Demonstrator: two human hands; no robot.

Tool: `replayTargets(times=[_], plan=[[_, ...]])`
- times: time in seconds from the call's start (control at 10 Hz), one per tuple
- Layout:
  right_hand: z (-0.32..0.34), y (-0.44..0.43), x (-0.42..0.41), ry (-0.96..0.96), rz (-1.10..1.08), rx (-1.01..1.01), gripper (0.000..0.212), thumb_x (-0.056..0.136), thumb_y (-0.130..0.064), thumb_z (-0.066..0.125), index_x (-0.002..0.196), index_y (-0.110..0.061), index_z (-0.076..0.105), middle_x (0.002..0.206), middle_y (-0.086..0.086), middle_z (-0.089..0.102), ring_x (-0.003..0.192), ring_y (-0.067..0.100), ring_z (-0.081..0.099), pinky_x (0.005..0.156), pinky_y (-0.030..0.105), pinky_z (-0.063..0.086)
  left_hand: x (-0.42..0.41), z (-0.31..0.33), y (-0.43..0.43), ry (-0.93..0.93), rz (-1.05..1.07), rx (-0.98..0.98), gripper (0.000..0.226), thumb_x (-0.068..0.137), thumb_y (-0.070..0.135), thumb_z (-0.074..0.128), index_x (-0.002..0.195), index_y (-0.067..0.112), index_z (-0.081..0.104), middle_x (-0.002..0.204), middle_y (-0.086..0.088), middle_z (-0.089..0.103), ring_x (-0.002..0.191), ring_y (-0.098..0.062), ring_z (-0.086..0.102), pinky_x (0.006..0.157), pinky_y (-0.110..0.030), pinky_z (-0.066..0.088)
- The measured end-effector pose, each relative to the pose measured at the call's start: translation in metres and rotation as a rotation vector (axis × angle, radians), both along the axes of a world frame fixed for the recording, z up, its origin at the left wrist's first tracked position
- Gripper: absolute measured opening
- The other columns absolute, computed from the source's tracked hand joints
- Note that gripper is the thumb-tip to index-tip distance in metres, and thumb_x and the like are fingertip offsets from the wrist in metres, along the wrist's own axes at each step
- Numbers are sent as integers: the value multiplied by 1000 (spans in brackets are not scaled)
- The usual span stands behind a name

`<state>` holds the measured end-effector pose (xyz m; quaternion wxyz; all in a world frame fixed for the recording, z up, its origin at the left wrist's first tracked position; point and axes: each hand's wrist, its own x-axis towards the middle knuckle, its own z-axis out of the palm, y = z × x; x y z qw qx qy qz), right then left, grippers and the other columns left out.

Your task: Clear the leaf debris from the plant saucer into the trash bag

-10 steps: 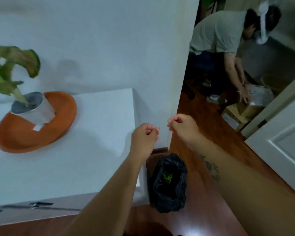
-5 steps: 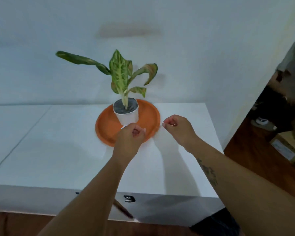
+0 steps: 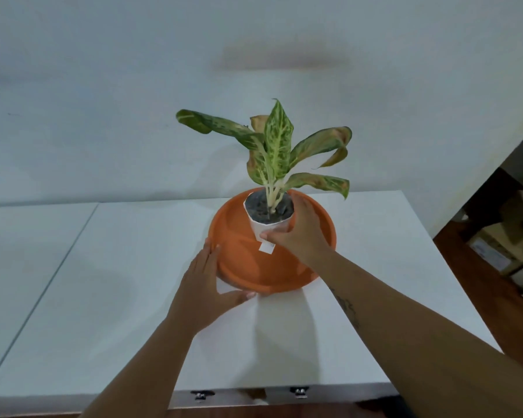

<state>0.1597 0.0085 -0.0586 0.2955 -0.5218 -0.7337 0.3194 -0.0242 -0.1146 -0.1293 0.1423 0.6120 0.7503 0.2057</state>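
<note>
In front of me stands a white table (image 3: 109,297) against a pale wall (image 3: 103,86). At my right, on the brown wooden floor (image 3: 495,285), I see some cardboard boxes (image 3: 507,236). Two small metal fittings (image 3: 299,391) sit under the table's near edge.

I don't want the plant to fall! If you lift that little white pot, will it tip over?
It might. The pot looks small and narrow, while the leaves rise tall and spread wide, so it is probably top-heavy. The right hand wraps its side, which should steady it. It likely feels light, though the soil adds some weight. The left hand rests against the orange saucer.
</note>
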Motion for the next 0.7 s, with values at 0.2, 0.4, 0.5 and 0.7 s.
replayTargets(times=[0.2, 0.4, 0.5, 0.7], plan=[[-15, 12, -9, 30, -81, -22, 83, 60, -47, 82, 130, -30, 41, 126, -8, 55, 116, 7, 50, 99, 30, 48, -3, -10, 9, -10, 16, -18, 129, 54, 96, 46, 155, 25, 8, 166, 3, 2, 150, -24, 21, 119, -47, 25], [-26, 6, -15, -26, -195, 47, 97, 61, -52, 79, 140, -21, 33, 137, -1, 48, 128, 18, 42, 102, 32, 44, 2, -9, 13, 18, 55, -27, 129, 53, 99, 39, 155, 28, 4, 166, 5, -1, 151, -23, 16, 120, -47, 18], [-26, 11, -15, -53, -207, 25, 99, 62, -56, 78, 141, -22, 31, 140, -1, 45, 131, 20, 40, 103, 35, 44, 6, -6, 17, 18, 67, -34, 128, 55, 97, 41, 155, 27, 5, 166, 5, -2, 151, -22, 15, 120, -47, 15], [-31, 4, 12, -59, -155, 125, 107, 67, -57, 74, 149, -15, 18, 149, 5, 38, 138, 23, 33, 111, 38, 32, 8, -12, 19, 16, 107, -20, 128, 59, 95, 42, 154, 24, -5, 166, -1, 2, 151, -25, 18, 120, -49, 18]])
